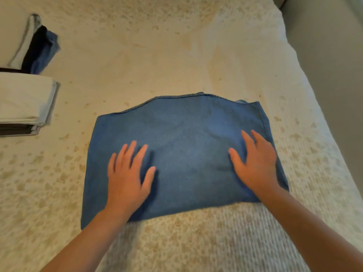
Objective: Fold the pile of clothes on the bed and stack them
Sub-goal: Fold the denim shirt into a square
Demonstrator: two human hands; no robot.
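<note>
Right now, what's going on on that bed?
A person is folding laundry. Both hands lie flat, fingers straight, on a blue garment spread on the patterned bedspread: the left hand near its left side, the right hand near its right edge. The garment looks partly folded into a rough rectangle. Two stacks of folded clothes sit at the left, a white-topped near stack and a far stack.

Two bare forearms, no sleeves visible.
</note>
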